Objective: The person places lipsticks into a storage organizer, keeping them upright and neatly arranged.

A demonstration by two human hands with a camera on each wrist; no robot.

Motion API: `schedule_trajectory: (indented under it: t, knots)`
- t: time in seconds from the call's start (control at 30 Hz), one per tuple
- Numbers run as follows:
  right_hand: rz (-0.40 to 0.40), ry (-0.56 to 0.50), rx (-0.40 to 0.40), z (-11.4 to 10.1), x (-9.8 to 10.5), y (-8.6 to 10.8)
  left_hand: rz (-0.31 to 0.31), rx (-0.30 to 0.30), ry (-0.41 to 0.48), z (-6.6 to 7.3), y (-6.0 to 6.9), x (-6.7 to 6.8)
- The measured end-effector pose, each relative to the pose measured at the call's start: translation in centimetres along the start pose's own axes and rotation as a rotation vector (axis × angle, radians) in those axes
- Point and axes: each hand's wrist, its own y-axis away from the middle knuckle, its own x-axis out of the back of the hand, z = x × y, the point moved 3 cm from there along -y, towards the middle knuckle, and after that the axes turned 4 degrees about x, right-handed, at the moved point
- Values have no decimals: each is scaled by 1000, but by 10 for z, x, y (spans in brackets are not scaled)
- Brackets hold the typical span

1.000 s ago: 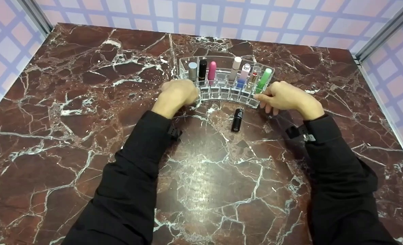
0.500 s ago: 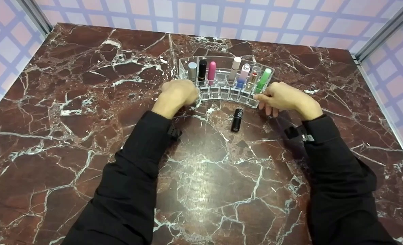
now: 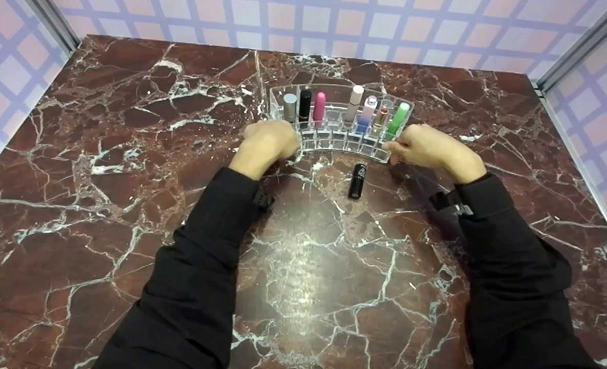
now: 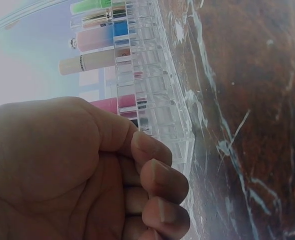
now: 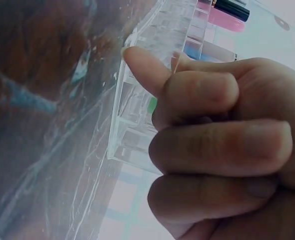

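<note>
A clear, curved lipstick organizer (image 3: 338,141) stands on the marbled table, with several lipsticks and tubes upright in its back rows. Among them are a pink tube (image 3: 319,106) and a green one (image 3: 398,118); its front row holds nothing. My left hand (image 3: 272,139) grips the organizer's left end, fingers curled, as the left wrist view shows. At the opposite end, my right hand (image 3: 432,146) pinches the front corner between thumb and forefinger, the other fingers folded in. A black lipstick (image 3: 357,181) lies on the table just in front of the organizer, touched by neither hand.
The dark red marbled table (image 3: 129,287) extends all around. A checked pink and white panel (image 3: 334,25) rises behind it, and side panels with metal posts (image 3: 580,46) stand at left and right.
The lower fingers of my right hand have curled in under the palm. Both hands stay at the organizer's ends, and the organizer and black lipstick have not moved.
</note>
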Motion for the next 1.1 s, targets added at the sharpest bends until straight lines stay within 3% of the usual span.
schedule_trajectory:
  t: [0.9,1.1]
  knots:
    - [1,-14,-4,5,-2,-1,3,9,-58,1,5,3]
    - [8,0,-13,6,-1,0,65,-23,-59,8,13,7]
